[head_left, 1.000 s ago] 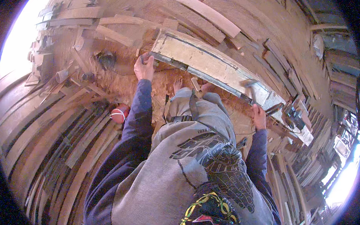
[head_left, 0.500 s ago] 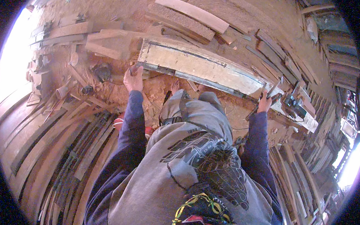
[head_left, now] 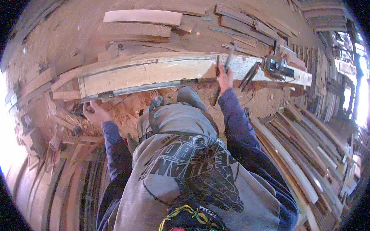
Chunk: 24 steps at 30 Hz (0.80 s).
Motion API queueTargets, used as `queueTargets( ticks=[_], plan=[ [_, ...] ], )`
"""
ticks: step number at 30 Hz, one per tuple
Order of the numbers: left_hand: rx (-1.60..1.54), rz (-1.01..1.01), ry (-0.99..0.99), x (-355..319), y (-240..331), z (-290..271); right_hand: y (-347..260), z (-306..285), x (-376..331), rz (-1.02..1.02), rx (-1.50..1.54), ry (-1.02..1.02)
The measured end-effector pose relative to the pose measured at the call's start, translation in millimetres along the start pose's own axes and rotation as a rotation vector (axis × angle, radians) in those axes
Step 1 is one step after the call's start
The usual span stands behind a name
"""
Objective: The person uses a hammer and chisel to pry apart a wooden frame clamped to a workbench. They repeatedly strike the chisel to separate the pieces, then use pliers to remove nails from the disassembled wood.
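A long pale board (head_left: pixel 151 74) with dark edges lies across a wooden support in front of me. My left hand (head_left: pixel 97 113) is by its near left corner, fingers curved and apart, with nothing clearly in them. At the board's right end, my right hand (head_left: pixel 225 78) is closed around a narrow dark bar (head_left: pixel 215 96) that sticks out on both sides of the fist. A grey metal tool (head_left: pixel 230 57) with a forked-looking tip rises beside those fingers; whether the hand grips it too is unclear.
A dark metal device (head_left: pixel 277 67) and a pair of dark bars (head_left: pixel 250 76) rest on the support's right part. Loose planks (head_left: pixel 143 18) lie beyond the board. Long timber strips (head_left: pixel 292 156) are stacked at right, more timber (head_left: pixel 59 189) at left. Wood scraps (head_left: pixel 55 140) litter the left side.
My view has turned, so the board appears leveler and farther left. My left hand has come off the board's corner. My right hand now holds the dark bar at the board's right end.
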<state>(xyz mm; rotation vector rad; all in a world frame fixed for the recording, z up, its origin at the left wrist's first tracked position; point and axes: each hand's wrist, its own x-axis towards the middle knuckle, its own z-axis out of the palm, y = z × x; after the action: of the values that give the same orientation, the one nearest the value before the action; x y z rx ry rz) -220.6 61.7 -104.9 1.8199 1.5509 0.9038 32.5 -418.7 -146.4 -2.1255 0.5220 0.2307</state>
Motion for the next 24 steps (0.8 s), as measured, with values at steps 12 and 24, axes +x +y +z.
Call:
queueTargets(
  ticks=[12, 24],
  plan=[
    [-0.194, 0.341, -0.948, -73, 145, -8, -74, -22, -121, -0.13, 0.122, -0.211],
    [-0.395, -0.006, -1.466, -200, 207, 24, -134, -25, -205, -0.27, 0.369, -0.477]
  ],
)
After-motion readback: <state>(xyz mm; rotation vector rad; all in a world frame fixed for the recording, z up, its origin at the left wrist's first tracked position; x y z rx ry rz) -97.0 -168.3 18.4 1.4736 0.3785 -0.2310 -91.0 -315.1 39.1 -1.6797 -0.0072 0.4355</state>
